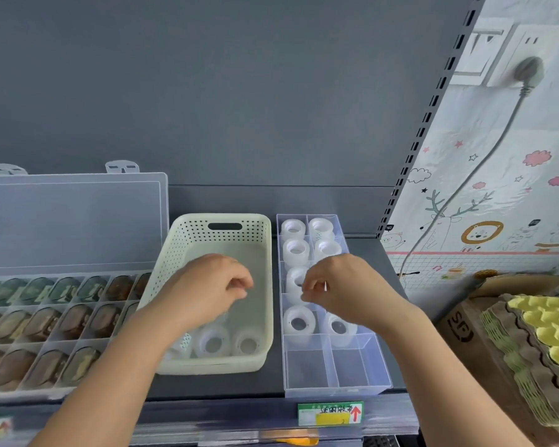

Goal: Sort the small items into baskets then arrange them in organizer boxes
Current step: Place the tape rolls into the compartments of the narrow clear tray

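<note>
A cream perforated basket [178,250] stands on the dark shelf, with white tape rolls [212,341] lying at its near end. To its right is a clear organizer box [336,366] in two columns. Several of its far compartments hold white tape rolls [294,229], and the two nearest are bare. My left hand [207,285] hovers over the middle of the basket with fingers curled and nothing visible in them. My right hand [339,285] hovers over the organizer's third row, fingers curled close to the thumb. It hides the compartment beneath, and whether it holds anything is unclear.
A large clear compartment case [71,221] with its lid raised stands at the left, filled with brown and green items [46,317]. Stacked egg trays on a cardboard box [530,333] are at the right. A price label [331,412] marks the shelf's front edge.
</note>
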`<control>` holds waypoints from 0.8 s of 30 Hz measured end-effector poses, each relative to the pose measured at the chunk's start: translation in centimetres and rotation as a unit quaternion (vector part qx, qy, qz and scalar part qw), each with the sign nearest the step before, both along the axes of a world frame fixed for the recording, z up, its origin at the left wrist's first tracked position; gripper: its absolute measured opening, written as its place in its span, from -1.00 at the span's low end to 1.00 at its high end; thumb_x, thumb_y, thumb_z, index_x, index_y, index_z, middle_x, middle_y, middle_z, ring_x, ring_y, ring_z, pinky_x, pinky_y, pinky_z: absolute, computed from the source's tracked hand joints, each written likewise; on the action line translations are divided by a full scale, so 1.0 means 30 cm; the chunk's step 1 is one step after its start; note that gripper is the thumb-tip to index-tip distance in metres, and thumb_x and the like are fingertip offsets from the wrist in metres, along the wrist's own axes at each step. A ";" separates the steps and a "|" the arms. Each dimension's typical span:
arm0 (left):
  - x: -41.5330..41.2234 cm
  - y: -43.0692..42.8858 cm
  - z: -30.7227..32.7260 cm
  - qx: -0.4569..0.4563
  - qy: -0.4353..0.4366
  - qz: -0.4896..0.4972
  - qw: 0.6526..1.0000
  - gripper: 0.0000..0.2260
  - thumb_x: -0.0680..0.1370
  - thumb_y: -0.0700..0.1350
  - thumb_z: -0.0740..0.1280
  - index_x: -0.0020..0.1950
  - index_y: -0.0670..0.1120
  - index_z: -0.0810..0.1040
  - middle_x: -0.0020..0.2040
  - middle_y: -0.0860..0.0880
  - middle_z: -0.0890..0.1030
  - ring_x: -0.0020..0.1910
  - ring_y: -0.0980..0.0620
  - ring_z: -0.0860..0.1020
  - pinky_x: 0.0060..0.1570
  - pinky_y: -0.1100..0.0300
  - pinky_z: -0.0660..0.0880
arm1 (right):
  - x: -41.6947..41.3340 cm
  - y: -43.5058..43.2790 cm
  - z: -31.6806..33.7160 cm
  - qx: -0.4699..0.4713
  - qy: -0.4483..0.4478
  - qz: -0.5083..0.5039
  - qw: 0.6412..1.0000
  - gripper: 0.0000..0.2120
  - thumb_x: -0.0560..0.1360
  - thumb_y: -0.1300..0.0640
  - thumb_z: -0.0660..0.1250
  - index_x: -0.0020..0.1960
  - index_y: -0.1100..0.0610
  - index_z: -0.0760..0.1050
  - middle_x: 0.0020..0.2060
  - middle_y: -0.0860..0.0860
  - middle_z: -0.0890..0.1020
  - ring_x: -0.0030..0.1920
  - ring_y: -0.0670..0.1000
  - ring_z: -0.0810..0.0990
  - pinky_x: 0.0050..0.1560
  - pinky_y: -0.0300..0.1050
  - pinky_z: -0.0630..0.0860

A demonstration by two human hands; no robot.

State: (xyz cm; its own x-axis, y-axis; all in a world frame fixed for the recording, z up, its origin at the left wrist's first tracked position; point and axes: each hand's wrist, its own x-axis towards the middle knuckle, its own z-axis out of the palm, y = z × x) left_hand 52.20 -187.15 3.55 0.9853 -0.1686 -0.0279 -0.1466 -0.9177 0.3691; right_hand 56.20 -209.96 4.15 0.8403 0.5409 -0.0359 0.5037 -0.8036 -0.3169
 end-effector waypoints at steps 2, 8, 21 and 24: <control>-0.023 0.080 0.001 0.043 0.054 0.044 0.997 -0.88 0.52 -0.09 0.36 -0.03 0.14 0.62 -0.12 0.22 0.59 -0.13 0.25 0.54 -0.06 0.21 0.53 | -0.026 0.079 0.011 0.028 -0.003 0.062 0.998 -0.87 0.50 0.04 0.32 -0.07 0.00 0.65 -0.16 -0.06 0.65 -0.12 -0.03 0.54 -0.12 -0.13 0.49; -0.099 0.161 -0.054 0.090 0.181 0.046 0.978 -0.84 0.42 -0.03 0.45 -0.02 0.14 0.65 -0.10 0.28 0.54 -0.13 0.27 0.54 -0.12 0.22 0.53 | -0.083 0.282 -0.055 -0.082 -0.010 0.196 0.977 -0.88 0.44 0.04 0.36 -0.08 0.04 0.64 -0.14 0.03 0.63 0.03 0.06 0.49 -0.09 -0.10 0.47; -0.087 0.128 -0.158 0.122 0.042 -0.013 0.992 -0.80 0.41 0.06 0.34 -0.35 -0.01 0.55 0.00 0.04 0.59 0.03 -0.03 0.48 0.02 0.11 0.42 | -0.063 0.374 -0.132 -0.198 -0.102 0.201 0.954 -0.93 0.44 0.27 0.23 -0.19 0.13 0.39 -0.12 0.10 0.57 0.00 0.13 0.50 -0.23 -0.10 0.30; -0.082 0.143 -0.185 0.080 0.024 0.010 0.996 -0.80 0.48 0.03 0.34 -0.27 -0.04 0.63 0.16 0.04 0.55 -0.28 0.21 0.40 -0.24 0.24 0.33 | -0.051 0.368 -0.139 -0.179 -0.120 0.190 0.958 -0.93 0.46 0.25 0.23 -0.14 0.14 0.49 -0.12 0.08 0.58 -0.01 0.12 0.48 -0.22 -0.12 0.30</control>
State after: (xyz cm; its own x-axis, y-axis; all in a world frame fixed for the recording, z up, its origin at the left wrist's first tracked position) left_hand 49.74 -182.85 -2.01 0.9852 -0.1384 -0.1007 -0.1131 -0.9680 0.2238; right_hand 54.68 -198.91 -0.02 0.5918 0.7989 -0.1070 0.8057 -0.5826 0.1066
